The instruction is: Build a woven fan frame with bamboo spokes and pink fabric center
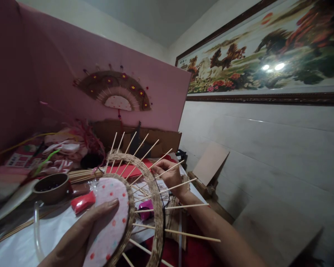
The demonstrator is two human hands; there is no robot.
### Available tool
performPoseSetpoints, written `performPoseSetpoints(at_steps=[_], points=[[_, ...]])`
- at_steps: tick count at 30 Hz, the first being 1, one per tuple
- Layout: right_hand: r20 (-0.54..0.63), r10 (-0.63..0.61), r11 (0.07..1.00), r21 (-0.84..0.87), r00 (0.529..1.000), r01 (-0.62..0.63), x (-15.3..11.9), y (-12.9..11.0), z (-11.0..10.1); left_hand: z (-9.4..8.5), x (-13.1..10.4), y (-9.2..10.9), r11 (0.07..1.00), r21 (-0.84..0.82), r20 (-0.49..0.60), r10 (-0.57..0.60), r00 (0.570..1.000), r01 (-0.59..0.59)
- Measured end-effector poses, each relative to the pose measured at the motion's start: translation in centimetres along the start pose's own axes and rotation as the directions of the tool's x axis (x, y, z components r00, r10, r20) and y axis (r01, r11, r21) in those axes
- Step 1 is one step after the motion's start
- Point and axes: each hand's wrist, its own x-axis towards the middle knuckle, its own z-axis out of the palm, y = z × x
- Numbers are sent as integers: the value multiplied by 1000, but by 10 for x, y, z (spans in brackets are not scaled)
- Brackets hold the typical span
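Observation:
My left hand (83, 226) grips a half-made fan by its white, red-dotted base (118, 193), thumb flat across the front; its other fingers are hidden behind. Thin wooden sticks (186, 236) spread out from the base's braided twine edge. Across them runs a woven twine band (157, 207), with a dark cord (164, 226) along its outer edge. At the band's upper outer side my right hand (171, 176) is closed in a pinch, partly behind the sticks. What its fingertips hold, if anything, I cannot make out.
Behind the fan lie red paper (119, 170) and a magenta object (146, 209). To the left are a tape roll (51, 187), a red packet (83, 202) and a clear tube (37, 230). A finished fan (119, 87) hangs on the pink panel (167, 89).

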Motion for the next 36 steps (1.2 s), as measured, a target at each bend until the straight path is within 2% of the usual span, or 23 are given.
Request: performPoseSetpoints(at_steps=[4,15,23,30,36], points=[[44,61,996,60,997,-64,-6,0,12,-2,3,0,999,10,14,31,999,-31],[30,189,965,180,981,-192,-18,8,25,-8,7,0,999,-48,32,-21,999,22],[103,248,910,315,963,-268,-30,4,40,-5,9,-3,993,-103,1,56,998,-55],[122,262,898,332,957,-288,-31,-5,42,-10,15,-1,978,-202,-24,49,999,-53],[104,235,923,288,966,-255,-32,-6,42,-11,15,-1,974,-224,-6,27,1000,-27]])
